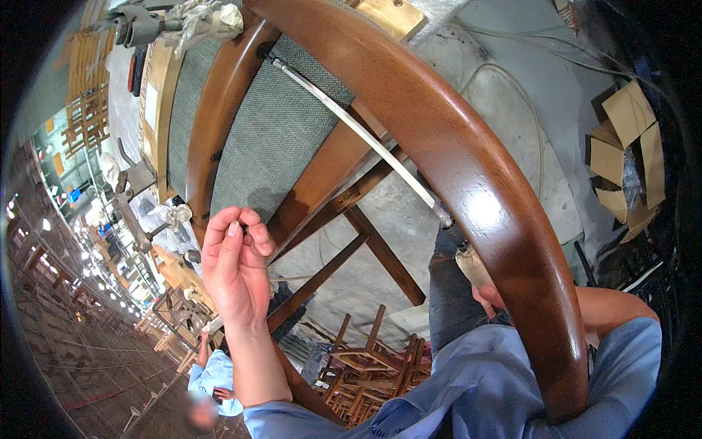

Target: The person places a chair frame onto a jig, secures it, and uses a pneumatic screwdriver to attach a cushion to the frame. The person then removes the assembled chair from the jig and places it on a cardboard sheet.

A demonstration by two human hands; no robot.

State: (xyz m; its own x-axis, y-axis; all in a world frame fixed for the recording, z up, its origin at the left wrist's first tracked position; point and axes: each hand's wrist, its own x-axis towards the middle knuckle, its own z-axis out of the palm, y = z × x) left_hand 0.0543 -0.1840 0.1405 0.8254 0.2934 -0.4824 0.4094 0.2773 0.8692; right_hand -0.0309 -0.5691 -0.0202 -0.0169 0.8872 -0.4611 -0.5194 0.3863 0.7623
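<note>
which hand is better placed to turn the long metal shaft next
Probably the right hand: it is at the near end of the long metal shaft, though the wooden rail partly hides its grip. The left hand is raised, apart from the shaft.

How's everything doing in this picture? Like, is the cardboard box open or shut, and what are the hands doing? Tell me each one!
Cardboard box: open, flaps spread.
Left hand: raised, fingers curled; contents unclear.
Right hand: holding the driver, partly hidden.
Long-shafted driver: slanted, held; can't tell if it's running.
Curved wooden armrest: glossy.
Grey woven upholstery: dry-looking, smooth.
</note>
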